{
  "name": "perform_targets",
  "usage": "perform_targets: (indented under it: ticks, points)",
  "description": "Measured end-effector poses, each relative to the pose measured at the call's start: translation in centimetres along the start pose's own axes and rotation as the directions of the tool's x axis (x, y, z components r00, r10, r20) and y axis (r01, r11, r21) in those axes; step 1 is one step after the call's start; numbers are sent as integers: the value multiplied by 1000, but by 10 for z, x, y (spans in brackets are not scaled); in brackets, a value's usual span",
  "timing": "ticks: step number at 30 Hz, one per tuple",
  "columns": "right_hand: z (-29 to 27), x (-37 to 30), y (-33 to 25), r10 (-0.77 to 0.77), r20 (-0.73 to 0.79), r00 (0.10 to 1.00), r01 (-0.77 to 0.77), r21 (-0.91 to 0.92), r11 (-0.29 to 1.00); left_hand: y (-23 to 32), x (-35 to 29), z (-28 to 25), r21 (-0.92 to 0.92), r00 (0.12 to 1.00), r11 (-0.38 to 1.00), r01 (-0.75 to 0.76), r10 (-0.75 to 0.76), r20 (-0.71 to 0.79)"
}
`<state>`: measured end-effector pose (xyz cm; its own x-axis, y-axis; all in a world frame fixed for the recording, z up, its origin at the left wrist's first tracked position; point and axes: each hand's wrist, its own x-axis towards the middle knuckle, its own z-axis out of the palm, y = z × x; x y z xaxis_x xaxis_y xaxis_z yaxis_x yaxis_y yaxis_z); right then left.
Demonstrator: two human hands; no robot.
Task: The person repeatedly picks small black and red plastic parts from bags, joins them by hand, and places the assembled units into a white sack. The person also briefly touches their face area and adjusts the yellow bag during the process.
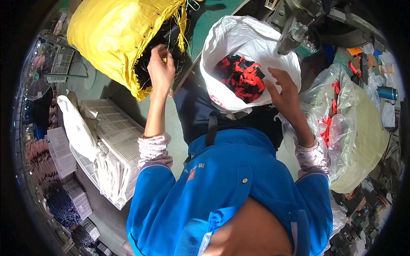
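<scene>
My left hand (161, 71) is over the mouth of a yellow woven sack (115, 34) that lies tilted at the upper left. Its fingers are curled in; anything they hold is hidden. Dark parts (173, 36) fill the sack's opening, and loose yellow threads hang from the frayed edge. My right hand (282, 94) is at the near right rim of an upright white woven sack (267, 40). Its thumb and fingers are spread, with nothing visible between them. Inside that sack lies a heap of small red and black plastic parts (245, 79).
Close on my right stands a pale sack with a clear plastic liner (341, 162), holding red parts (326, 128). Above the white sack juts a metal machine head (292, 36). White perforated crates (115, 132) stand at my left, with a fan (38, 70) beyond.
</scene>
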<state>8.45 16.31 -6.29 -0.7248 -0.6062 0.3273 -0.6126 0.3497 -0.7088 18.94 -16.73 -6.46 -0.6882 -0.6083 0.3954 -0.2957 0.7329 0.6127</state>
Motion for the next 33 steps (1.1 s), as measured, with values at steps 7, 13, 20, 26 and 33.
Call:
perform_targets:
  ticks: [7,13,20,26,33]
  points:
    - [16,-7,-10,-125,84,989,125,2,992,6,65,21,487,988,868,-97,22,156]
    - [-31,-23,3,-59,81,995,77,-243,967,-18,71,15,414,971,907,-76,-27,239]
    - [-142,-38,88,376,-214,902,-422,-621,661,14,33,-11,279,976,935,-218,201,87]
    - [-178,-37,151,473,-231,850,-428,-825,368,2,12,-29,-334,975,921,-199,151,-164]
    - [-178,-32,178,427,-93,899,-255,-905,340,7,0,-74,17,943,969,-245,243,-226]
